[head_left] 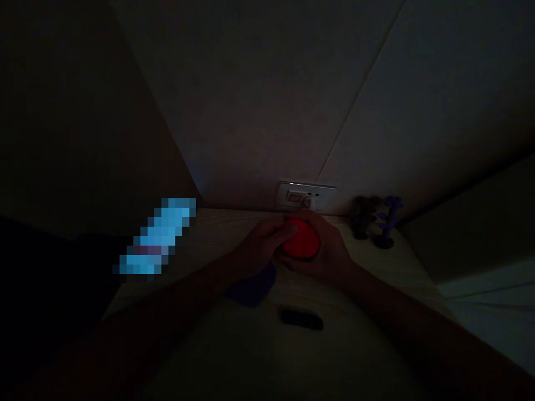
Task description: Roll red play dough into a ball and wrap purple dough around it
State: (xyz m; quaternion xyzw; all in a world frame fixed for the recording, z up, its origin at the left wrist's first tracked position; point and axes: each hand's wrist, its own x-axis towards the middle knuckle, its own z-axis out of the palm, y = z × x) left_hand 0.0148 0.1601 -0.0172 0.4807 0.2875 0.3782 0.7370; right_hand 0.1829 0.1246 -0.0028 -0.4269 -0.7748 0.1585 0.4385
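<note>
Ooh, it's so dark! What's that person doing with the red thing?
The person's left hand and right hand are wrapped around a round red thing, just in front of a wall socket. It is held above a wooden surface. A small dark object lies nearer the person. It's too dim to tell exactly what the red thing is.

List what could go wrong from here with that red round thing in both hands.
Dim light: a fingertip of the left hand or right hand could be misplaced on the red round thing, since little detail shows around it.

Dropping it: it might roll on the tabletop toward the dark oblong thing or the blue item.

Bumping: the hands are close to the wall socket, so a careless move could knock what looks like a plug there.
</note>
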